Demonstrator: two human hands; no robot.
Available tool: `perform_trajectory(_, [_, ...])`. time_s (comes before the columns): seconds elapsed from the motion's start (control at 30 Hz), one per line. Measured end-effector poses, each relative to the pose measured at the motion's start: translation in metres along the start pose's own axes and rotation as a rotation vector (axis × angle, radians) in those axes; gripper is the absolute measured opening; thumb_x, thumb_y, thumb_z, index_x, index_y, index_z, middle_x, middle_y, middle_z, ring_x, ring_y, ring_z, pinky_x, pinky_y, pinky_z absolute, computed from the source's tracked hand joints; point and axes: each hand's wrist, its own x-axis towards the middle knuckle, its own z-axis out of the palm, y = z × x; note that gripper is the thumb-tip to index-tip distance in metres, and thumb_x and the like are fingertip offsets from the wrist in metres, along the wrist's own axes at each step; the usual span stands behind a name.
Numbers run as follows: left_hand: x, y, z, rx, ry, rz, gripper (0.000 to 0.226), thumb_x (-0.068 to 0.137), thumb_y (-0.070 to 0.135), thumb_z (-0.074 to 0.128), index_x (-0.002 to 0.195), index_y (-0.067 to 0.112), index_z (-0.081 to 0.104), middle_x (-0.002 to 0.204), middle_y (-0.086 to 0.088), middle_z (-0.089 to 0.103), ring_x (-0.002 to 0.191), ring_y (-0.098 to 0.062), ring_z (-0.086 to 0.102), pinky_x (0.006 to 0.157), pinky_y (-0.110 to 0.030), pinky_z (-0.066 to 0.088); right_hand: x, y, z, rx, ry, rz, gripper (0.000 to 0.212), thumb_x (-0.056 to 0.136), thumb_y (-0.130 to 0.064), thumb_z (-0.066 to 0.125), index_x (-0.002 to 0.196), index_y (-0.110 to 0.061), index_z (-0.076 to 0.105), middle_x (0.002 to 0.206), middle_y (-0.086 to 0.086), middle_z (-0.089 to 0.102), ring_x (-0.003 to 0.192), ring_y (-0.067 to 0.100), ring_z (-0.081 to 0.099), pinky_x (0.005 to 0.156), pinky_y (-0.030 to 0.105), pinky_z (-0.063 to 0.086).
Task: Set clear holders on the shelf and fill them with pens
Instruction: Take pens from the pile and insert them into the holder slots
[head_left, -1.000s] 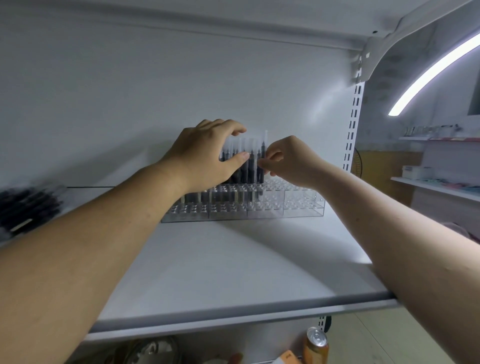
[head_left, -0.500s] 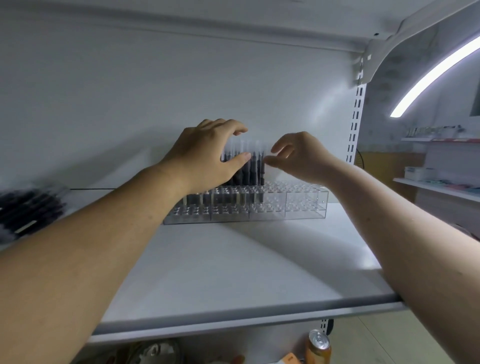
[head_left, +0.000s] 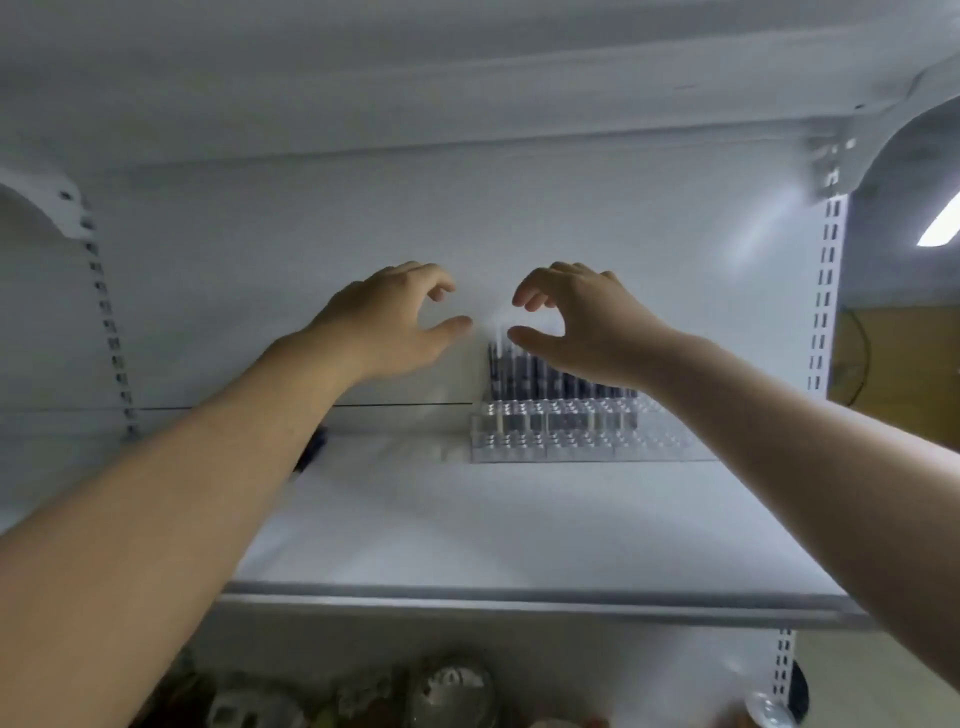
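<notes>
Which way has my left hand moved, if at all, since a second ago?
Yes. The left hand came off the dark upright pens and shifted left, past the left end of the clear plastic pen holder.

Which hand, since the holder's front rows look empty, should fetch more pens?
Left, probably: the left hand is open and nearer the dark blurred bundle; the right hand hovers over the standing pens.

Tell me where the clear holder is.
Head view: the clear holder sits right of centre on the shelf, near the back wall, just below the right hand.
</notes>
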Motion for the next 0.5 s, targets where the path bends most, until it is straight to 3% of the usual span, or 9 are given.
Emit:
perform_trajectory(0.17, [-0.047,-0.079,-0.021,0.044,-0.167,-0.275,0.051,0.095,0.057,0.065,0.135,0.027,0.057,0.121,0.011,0.06,0.104,-0.016,0.06,0.096,-0.039,0.052,0.04,-0.081,0.037,0.07,-0.052,-0.117,0.031,0.098,-0.05,0.061,0.121,-0.029,0.064,0.112,-0.01,0.066,0.11,0.015,0.06,0.1,0.038,0.041])
perform_trajectory(0.3, [-0.074,-0.118,-0.02,0.11,-0.283,-0.398,0.048,0.092,0.057,0.069,0.126,0.025,0.06,0.118,0.005,0.064,0.103,-0.018,0.063,0.098,-0.039,0.053,0.07,-0.134,0.07,0.099,-0.12,-0.168,0.027,0.098,-0.047,0.06,0.118,-0.029,0.065,0.112,-0.013,0.066,0.109,0.015,0.06,0.102,0.04,0.041])
perform_trajectory(0.4, [-0.086,-0.13,-0.012,0.121,-0.341,-0.447,0.036,0.089,0.055,0.073,0.1,0.021,0.067,0.098,0.0,0.068,0.087,-0.023,0.067,0.079,-0.036,0.057,0.072,-0.15,0.098,0.154,-0.117,-0.148,0.02,0.098,-0.042,0.06,0.112,-0.029,0.066,0.109,-0.013,0.068,0.107,0.016,0.061,0.097,0.038,0.039])
perform_trajectory(0.5, [-0.092,-0.136,-0.004,0.169,-0.36,-0.426,0.036,0.089,0.053,0.074,0.081,0.019,0.065,0.084,-0.004,0.067,0.08,-0.025,0.062,0.069,-0.033,0.046,0.064,-0.146,0.116,0.141,-0.162,-0.139,0.017,0.098,-0.041,0.061,0.111,-0.031,0.067,0.108,-0.015,0.07,0.106,0.015,0.062,0.096,0.037,0.04])
